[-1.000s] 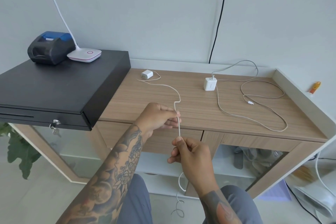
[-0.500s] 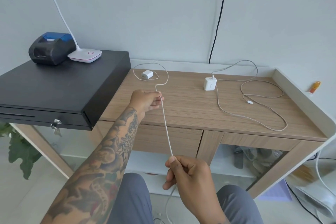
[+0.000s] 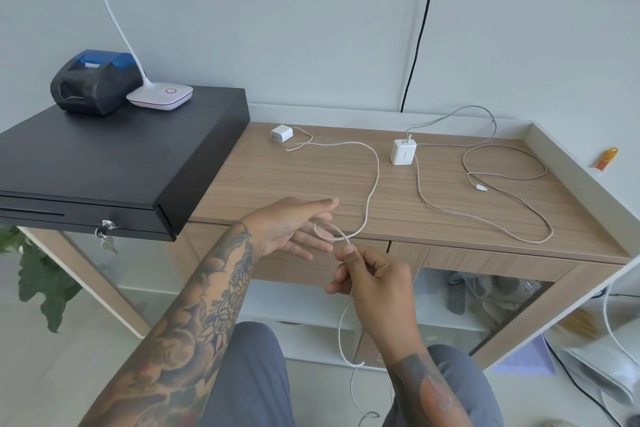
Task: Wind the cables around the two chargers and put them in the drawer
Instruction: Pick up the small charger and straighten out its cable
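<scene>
- The right hand (image 3: 375, 282) pinched the left cable (image 3: 372, 191) between thumb and forefinger, just in front of the desk (image 3: 311, 180) edge.
- Below that pinch, the cable hung down between the knees towards the floor.
- The left hand (image 3: 294, 229) was held flat just left of the pinch, fingers straight and gripping nothing.
- A small loop of the cable lay across the left fingertips (image 3: 325, 239), touching them.
- From the loop, the cable rose beyond the hands across the desk top, bent left and ended at the small charger (image 3: 281, 133).
- The small charger lay on the desk, well beyond the left hand, near the black cash box (image 3: 114, 163).
- The large charger (image 3: 403, 151) stood on the desk, beyond and to the right of the pinch, apart from both hands.
- Its grey cable (image 3: 485, 215) lay in loose curves on the desk, right of the pinch; its free plug rested inside the curves.
- The drawer (image 3: 485, 262) front sat under the desk top, right of the right hand, and appeared closed.
- On the cash box, left of the hands, stood a receipt printer (image 3: 93, 85) and a lamp base (image 3: 161, 97), touching each other.
- An orange item (image 3: 606, 158) lay on the ledge at the far right.
</scene>
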